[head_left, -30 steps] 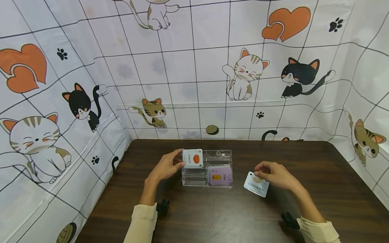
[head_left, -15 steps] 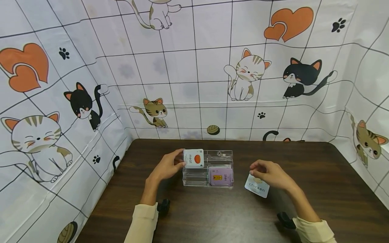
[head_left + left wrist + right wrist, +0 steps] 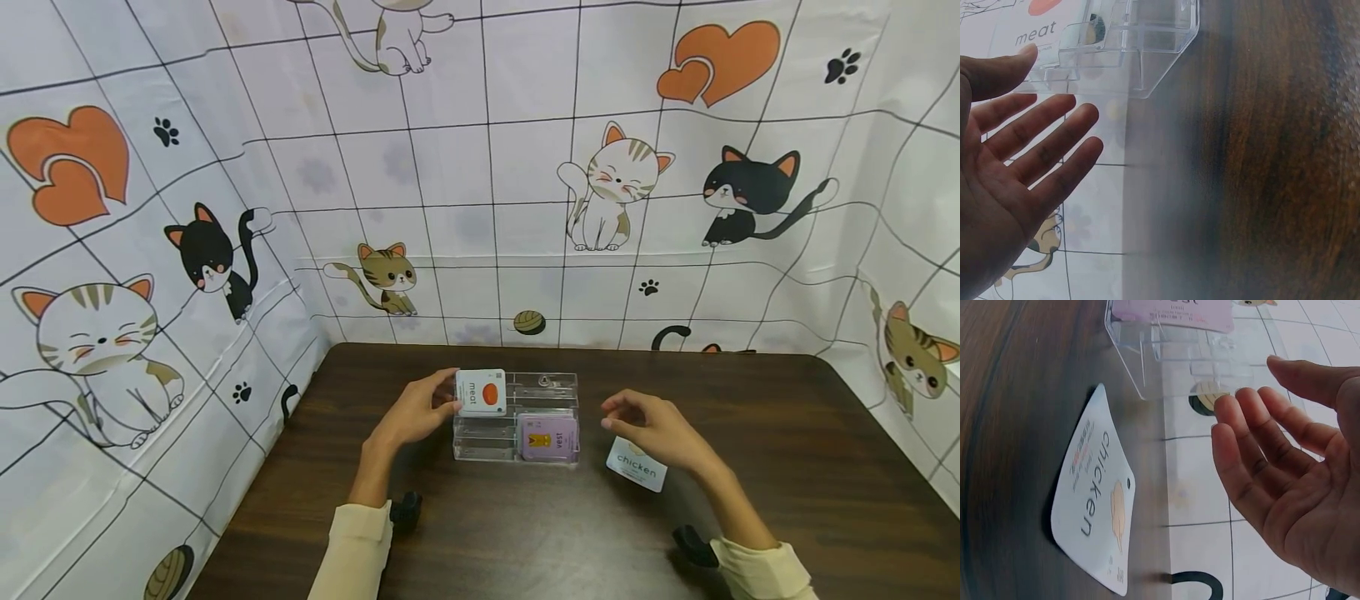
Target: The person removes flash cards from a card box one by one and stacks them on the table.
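Observation:
A clear plastic card holder (image 3: 483, 450) stands on the table with two stepped rows. A white "meat" card (image 3: 482, 393) occupies its back left slot, and a purple "vest" card (image 3: 550, 438) its front right one. My left hand (image 3: 411, 410) is at the holder's left end, thumb tip at the meat card's edge and the other fingers extended. A white "chicken" card (image 3: 1094, 494) with a punched hole lies flat on the table right of the holder. Over its far edge hovers my right hand (image 3: 660, 429), fingers slightly bent with nothing between them.
The dark wooden table (image 3: 525, 533) carries the holder and the loose card. Behind and beside it hangs a white gridded cloth (image 3: 450, 225) printed with cats. Black wrist cameras sit on both forearms.
My right hand has lifted off the chicken card and moved left toward the holder, leaving the card on the table. The left hand has stayed at the holder. The view has shifted slightly.

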Demonstrator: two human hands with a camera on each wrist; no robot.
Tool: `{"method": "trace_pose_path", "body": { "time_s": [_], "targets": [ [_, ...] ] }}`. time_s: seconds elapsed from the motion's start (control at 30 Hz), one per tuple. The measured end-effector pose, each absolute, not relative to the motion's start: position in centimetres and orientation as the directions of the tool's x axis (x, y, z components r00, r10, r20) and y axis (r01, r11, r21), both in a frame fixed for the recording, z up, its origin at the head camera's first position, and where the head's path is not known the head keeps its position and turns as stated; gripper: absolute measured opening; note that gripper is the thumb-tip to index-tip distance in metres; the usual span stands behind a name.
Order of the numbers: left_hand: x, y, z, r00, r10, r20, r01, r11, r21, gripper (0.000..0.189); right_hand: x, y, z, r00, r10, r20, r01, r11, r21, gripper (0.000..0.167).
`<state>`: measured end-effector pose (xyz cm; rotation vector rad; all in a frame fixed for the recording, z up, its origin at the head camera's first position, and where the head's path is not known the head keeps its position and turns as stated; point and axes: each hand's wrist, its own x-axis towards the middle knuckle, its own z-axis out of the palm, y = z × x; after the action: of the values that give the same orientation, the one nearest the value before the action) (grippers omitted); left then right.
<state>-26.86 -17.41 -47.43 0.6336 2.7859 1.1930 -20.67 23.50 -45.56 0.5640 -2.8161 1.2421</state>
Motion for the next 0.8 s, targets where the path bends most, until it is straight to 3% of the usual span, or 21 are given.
{"method": "trace_pose_path", "body": {
  "time_s": [0.8],
  "targets": [
    [-27.0,-17.5,-47.7,-0.917,0.382,0.112,0.345,0.621,0.704,0.063,-21.5,19.5,-47.4,-0.926,-0.330,0.186,-0.342,0.515,-0.786,0.021]
  ]
}}
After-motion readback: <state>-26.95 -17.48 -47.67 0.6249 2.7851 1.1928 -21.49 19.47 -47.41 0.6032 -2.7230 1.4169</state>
